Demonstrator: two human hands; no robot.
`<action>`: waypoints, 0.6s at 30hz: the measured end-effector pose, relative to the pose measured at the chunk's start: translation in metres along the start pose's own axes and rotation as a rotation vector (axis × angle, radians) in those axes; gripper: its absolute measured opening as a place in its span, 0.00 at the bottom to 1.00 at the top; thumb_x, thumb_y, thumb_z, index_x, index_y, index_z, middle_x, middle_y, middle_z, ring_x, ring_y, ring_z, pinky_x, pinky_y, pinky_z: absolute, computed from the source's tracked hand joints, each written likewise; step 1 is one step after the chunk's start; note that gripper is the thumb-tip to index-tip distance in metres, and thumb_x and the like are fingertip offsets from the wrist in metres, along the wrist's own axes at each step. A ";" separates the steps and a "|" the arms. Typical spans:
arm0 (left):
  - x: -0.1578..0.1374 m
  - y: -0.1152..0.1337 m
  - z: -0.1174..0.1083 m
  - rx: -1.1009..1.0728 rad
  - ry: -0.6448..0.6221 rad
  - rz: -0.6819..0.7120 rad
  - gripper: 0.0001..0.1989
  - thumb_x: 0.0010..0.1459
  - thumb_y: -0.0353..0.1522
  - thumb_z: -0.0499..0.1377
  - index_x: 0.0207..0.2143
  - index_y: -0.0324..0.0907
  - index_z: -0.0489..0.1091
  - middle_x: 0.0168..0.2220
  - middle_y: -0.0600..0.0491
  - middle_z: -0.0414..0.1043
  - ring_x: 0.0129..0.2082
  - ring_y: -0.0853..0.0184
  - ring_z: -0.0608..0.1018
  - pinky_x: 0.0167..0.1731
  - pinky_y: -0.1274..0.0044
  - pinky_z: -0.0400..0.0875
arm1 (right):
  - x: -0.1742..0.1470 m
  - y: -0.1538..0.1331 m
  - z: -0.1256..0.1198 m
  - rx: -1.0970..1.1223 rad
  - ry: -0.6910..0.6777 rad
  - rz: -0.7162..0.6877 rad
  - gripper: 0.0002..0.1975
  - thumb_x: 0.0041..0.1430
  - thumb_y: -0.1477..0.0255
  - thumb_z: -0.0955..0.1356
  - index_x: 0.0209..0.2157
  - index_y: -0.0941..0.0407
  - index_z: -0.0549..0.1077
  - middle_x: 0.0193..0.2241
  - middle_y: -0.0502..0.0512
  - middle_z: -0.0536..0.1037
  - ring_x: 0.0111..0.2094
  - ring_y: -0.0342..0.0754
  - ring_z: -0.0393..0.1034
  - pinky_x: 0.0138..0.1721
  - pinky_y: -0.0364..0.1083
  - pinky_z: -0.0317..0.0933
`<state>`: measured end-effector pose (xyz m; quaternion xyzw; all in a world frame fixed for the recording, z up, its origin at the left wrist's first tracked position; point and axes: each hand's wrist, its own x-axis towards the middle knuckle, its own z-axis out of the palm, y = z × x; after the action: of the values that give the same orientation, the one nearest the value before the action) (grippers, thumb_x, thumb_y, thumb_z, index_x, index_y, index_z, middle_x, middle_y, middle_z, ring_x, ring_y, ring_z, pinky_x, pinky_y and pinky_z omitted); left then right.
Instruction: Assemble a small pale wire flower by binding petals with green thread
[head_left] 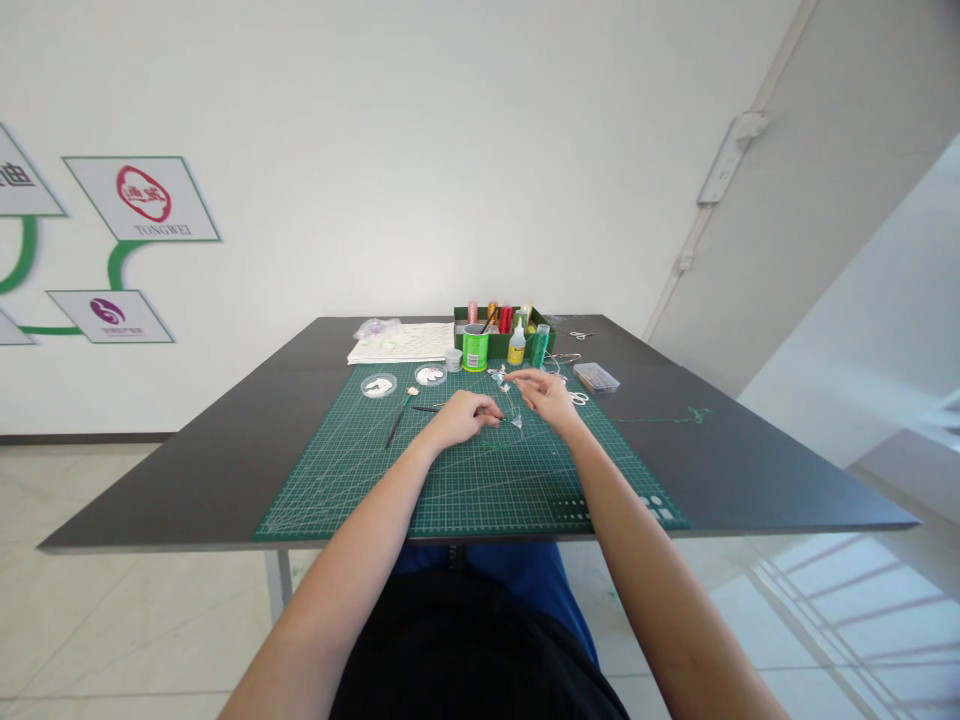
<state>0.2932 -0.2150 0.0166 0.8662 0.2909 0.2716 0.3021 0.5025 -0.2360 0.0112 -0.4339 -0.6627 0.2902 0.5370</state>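
My left hand [466, 416] rests over the green cutting mat [465, 490], its fingers closed on a thin stem-like piece. A small pale, translucent tip [517, 422] shows just right of those fingers. Higher and to the right, my right hand [546, 393] has thumb and forefinger brought together; what they pinch, if anything, is too small to tell. Small pale pieces [498, 374] lie by its fingertips. A dark thin tool [426, 408] sticks out left of my left hand. Farther left lies a dark-stemmed piece with a cream flower [411, 392].
Two shallow dishes [379, 386] hold white bits. Behind stand a green can [475, 350], a yellow-labelled glue bottle [517, 343], and a green box [459, 318] with thread spools. White-handled scissors [577, 398], a clear case [597, 377] and loose green thread [697, 415] lie right.
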 end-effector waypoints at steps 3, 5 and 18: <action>0.000 0.000 0.000 -0.029 -0.003 0.000 0.06 0.57 0.25 0.62 0.35 0.39 0.79 0.30 0.52 0.81 0.28 0.68 0.80 0.37 0.78 0.72 | 0.001 0.005 0.000 -0.024 -0.006 0.031 0.21 0.58 0.58 0.68 0.43 0.62 0.78 0.13 0.43 0.59 0.17 0.40 0.49 0.21 0.43 0.44; 0.000 0.000 0.000 -0.048 0.000 -0.001 0.05 0.57 0.26 0.62 0.35 0.39 0.79 0.29 0.52 0.81 0.26 0.69 0.79 0.35 0.78 0.71 | 0.002 0.007 0.001 -0.033 -0.011 0.046 0.22 0.58 0.58 0.68 0.43 0.62 0.78 0.13 0.43 0.58 0.17 0.40 0.49 0.21 0.43 0.44; -0.001 0.001 -0.003 -0.206 0.088 -0.016 0.05 0.57 0.28 0.63 0.34 0.37 0.78 0.29 0.50 0.81 0.20 0.72 0.74 0.25 0.79 0.68 | 0.001 0.025 0.005 -0.026 -0.054 0.181 0.23 0.53 0.57 0.68 0.40 0.61 0.79 0.13 0.43 0.60 0.17 0.39 0.49 0.20 0.41 0.43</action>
<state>0.2914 -0.2148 0.0186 0.8154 0.2814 0.3355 0.3786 0.5039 -0.2228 -0.0111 -0.4910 -0.6386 0.3405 0.4849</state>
